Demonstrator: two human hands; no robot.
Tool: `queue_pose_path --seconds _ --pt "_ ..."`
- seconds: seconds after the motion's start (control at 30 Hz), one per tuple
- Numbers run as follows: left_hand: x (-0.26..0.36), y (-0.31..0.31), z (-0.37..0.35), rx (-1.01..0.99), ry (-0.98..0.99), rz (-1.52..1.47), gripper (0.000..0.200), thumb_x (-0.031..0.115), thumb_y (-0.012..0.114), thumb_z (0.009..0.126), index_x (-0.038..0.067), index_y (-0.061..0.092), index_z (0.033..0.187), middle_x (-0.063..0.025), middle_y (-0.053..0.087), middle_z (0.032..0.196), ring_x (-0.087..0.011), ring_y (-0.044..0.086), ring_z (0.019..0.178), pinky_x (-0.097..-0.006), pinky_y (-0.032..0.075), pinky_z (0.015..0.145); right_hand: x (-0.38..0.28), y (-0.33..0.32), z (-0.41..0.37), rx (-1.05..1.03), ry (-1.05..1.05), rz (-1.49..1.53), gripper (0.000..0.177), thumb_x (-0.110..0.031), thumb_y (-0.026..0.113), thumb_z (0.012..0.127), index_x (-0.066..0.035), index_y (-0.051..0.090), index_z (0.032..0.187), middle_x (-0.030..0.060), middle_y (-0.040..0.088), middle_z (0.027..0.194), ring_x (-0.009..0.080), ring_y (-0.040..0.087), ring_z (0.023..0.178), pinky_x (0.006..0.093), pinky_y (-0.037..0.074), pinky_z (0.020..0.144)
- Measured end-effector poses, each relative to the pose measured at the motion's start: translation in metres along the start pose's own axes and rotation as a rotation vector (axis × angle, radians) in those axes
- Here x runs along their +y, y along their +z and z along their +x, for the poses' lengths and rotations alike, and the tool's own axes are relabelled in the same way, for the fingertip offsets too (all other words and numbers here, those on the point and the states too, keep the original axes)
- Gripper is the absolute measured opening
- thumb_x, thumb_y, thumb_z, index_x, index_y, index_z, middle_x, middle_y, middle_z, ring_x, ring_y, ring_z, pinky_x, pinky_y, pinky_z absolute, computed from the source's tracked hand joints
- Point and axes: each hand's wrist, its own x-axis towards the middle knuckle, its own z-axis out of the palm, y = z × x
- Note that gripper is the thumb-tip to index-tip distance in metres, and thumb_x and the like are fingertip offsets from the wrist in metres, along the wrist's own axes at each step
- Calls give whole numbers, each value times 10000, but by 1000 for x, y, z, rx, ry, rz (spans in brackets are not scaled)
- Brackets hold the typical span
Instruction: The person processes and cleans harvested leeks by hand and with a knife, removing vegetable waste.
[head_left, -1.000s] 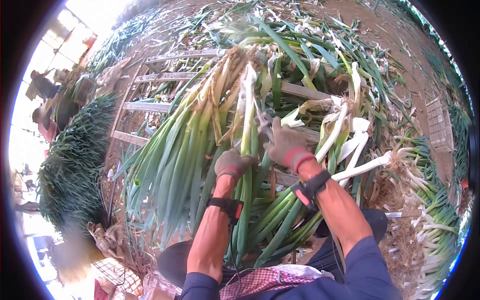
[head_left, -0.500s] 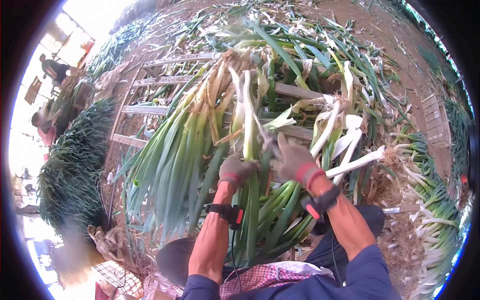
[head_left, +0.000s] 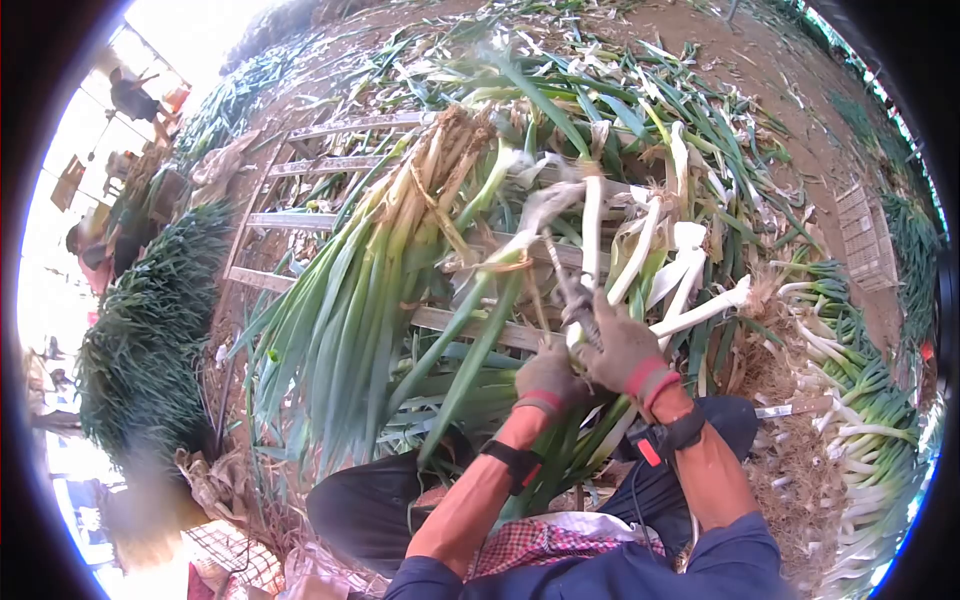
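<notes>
My left hand point(head_left: 550, 378), gloved, is closed around the green part of a leek whose white stem point(head_left: 592, 225) points away from me. Right beside it, my gloved right hand point(head_left: 622, 352) is closed on a thin grey tool point(head_left: 572, 292) that lies against this leek. A pale, blurred strip of leaf point(head_left: 548, 205) hangs left of the stem. The large bundle of unpeeled leeks point(head_left: 370, 270), roots away from me, lies left of both hands on a slatted wooden rack point(head_left: 290, 221). Whiter leeks point(head_left: 636, 250) lie to the right.
Rows of white-stemmed leeks point(head_left: 865, 440) line the right side, near cut roots point(head_left: 790, 490) and a plastic crate point(head_left: 866, 238). A tall green leek pile point(head_left: 150, 335) stands left. Two people point(head_left: 135, 98) are at the far left. Leaf scraps cover the ground beyond the rack.
Both hands have moved right and slightly towards me. The white stem between them is further right, and loose leaf now trails left of it. A far-left person has shifted.
</notes>
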Motion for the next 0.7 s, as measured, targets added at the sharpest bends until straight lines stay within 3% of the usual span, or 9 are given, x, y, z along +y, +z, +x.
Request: queue_pose_path --seconds 0.17,0.3,0.33,0.37,0.4,0.43,0.47,0.6,0.7 --pt "34 18 -17 -177 303 12 546 442 772 762 101 667 1175 -213 723 1026 -413 716 890 -513 575 784 20 3 20 21 52 -19 893 -414 710 864 78 356 1521 339 570 1335 466 599 1211 473 480 1029" --pt "-17 -46 21 13 410 -46 466 381 773 818 117 666 1187 -191 728 998 -381 717 880 -493 575 762 36 -4 19 216 92 113 836 -336 734 850 64 375 1490 309 634 1208 479 639 1094 513 499 948" --pt "-34 -72 26 207 228 57 436 359 791 814 146 686 1180 -157 733 995 -358 717 891 -484 572 760 38 -7 16 203 62 131 816 -325 732 855 63 382 1482 305 640 1193 479 640 1089 516 498 943" --pt "-77 -89 49 509 294 163 436 374 789 825 167 694 1197 -138 736 985 -348 716 904 -474 570 780 40 -8 11 190 30 147 797 -313 730 859 63 390 1475 301 646 1178 480 640 1084 520 497 937" --pt "-94 -124 55 530 100 146 448 379 782 835 133 689 1198 -153 730 1028 -357 707 947 -469 567 799 30 -15 5 91 18 172 782 -296 728 863 66 391 1468 307 639 1197 485 637 1086 519 495 941" --pt "-143 -146 68 691 180 122 470 394 762 859 113 670 1224 -175 717 1085 -373 698 981 -471 566 809 39 3 3 98 -47 142 819 -303 737 858 68 362 1485 302 637 1182 484 639 1069 518 500 933" --pt "-172 -195 74 789 -173 394 505 432 735 869 106 660 1247 -170 706 1143 -376 693 1007 -487 561 834 31 12 3 96 -111 178 846 -315 737 857 69 344 1500 298 634 1175 479 644 1054 519 510 915" --pt "-220 -230 95 509 -326 418 603 516 712 854 112 645 1297 -185 687 1195 -370 667 1106 -473 519 964 -19 23 -12 -88 -202 164 914 -373 727 856 71 301 1531 308 628 1143 472 668 972 528 541 831" --pt "-227 -232 107 468 -322 278 637 508 744 818 111 641 1305 -186 678 1219 -362 656 1137 -446 516 980 -29 42 -6 38 -303 144 924 -373 730 853 67 292 1537 319 628 1138 481 667 964 527 541 836"
